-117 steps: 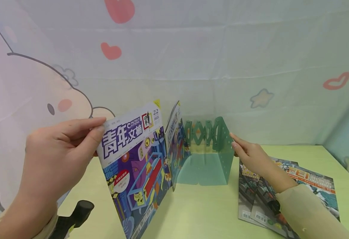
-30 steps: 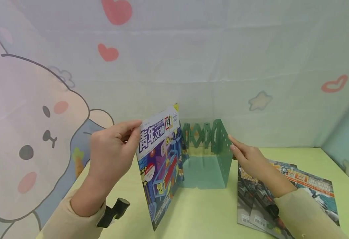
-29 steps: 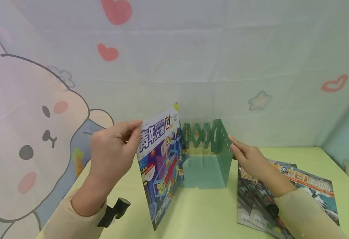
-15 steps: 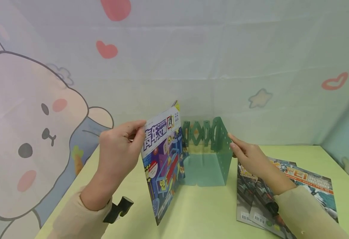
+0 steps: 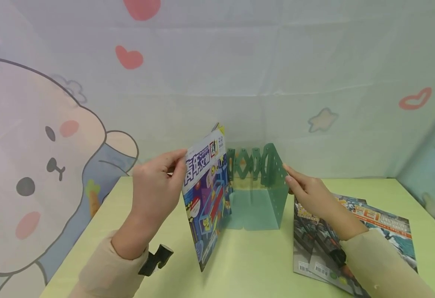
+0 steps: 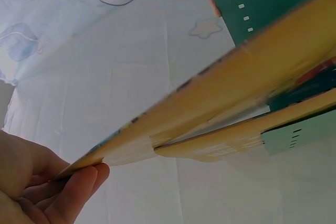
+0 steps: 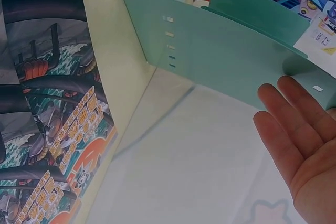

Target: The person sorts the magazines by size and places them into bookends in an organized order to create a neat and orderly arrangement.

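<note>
In the head view my left hand (image 5: 158, 186) pinches the near upper edge of a magazine (image 5: 206, 194) with a purple illustrated cover. The magazine stands upright, angled at the left side of a translucent green expandable book stand (image 5: 254, 211). In the left wrist view, fingertips (image 6: 79, 187) clasp its yellow back cover (image 6: 220, 98); a second magazine (image 6: 210, 153) stands beside it near the left panel. My right hand (image 5: 310, 192) holds the upper edge of the stand's right panel (image 5: 275, 186) between thumb and index finger. Its other fingers (image 7: 286, 140) lie fairly straight along the outer face.
Several overlapping magazines (image 5: 381, 225) lie flat on the pale yellow table (image 5: 254, 260) at the right, partly beneath my right forearm. A cloth backdrop (image 5: 217, 62) with printed hearts hangs behind the stand. A black wrist mount (image 5: 156, 260) projects from my left sleeve.
My left hand has carried the magazine rightward and away from me, against the stand's left side. The second magazine, visible there earlier, is now mostly covered. My right hand has stayed on the panel.
</note>
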`<move>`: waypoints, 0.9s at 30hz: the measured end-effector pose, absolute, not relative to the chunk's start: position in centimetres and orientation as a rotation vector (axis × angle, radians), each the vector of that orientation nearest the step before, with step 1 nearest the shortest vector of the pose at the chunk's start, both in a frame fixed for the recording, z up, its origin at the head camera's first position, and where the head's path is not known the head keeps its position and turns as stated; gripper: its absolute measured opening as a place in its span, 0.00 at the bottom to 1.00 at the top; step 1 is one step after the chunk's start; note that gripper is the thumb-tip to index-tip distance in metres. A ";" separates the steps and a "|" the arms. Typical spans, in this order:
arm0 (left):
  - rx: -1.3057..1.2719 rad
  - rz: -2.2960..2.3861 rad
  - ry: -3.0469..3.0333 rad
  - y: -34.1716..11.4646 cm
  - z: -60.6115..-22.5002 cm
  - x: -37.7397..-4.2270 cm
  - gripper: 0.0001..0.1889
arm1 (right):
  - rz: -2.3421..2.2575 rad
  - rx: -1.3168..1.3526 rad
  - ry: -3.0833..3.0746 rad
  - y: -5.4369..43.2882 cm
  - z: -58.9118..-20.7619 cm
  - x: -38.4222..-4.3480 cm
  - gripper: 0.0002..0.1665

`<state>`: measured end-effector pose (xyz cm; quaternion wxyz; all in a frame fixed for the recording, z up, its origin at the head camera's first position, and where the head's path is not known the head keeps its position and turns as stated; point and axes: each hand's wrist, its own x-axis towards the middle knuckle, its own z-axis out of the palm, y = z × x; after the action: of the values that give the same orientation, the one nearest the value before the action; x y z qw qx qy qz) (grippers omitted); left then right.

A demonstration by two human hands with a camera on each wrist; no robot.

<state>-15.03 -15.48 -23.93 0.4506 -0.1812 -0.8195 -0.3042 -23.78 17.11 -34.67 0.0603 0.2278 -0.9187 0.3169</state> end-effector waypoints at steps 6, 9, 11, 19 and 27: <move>-0.469 -0.744 -1.994 -15.1 -24.3 -15.6 0.10 | 0.948 0.667 -2.804 17.3 -34.5 -23.7 0.32; -0.472 -0.737 -2.001 -15.0 -24.5 -15.7 0.10 | 0.960 0.660 -2.800 17.3 -34.6 -23.6 0.32; -0.471 -0.737 -2.010 -14.9 -24.7 -15.7 0.10 | 0.971 0.664 -2.796 17.3 -34.8 -23.6 0.32; -0.462 -0.731 -2.021 -14.6 -25.1 -15.9 0.10 | 0.962 0.684 -2.781 17.2 -34.8 -23.7 0.31; -0.466 -0.712 -2.001 -14.4 -25.5 -16.4 0.10 | 0.974 0.686 -2.776 17.1 -34.6 -23.7 0.32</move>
<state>-16.37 -14.41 -25.46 0.4647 -0.1899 -0.8148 -0.2900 -23.70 17.09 -34.64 0.0602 0.2266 -0.9173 0.3217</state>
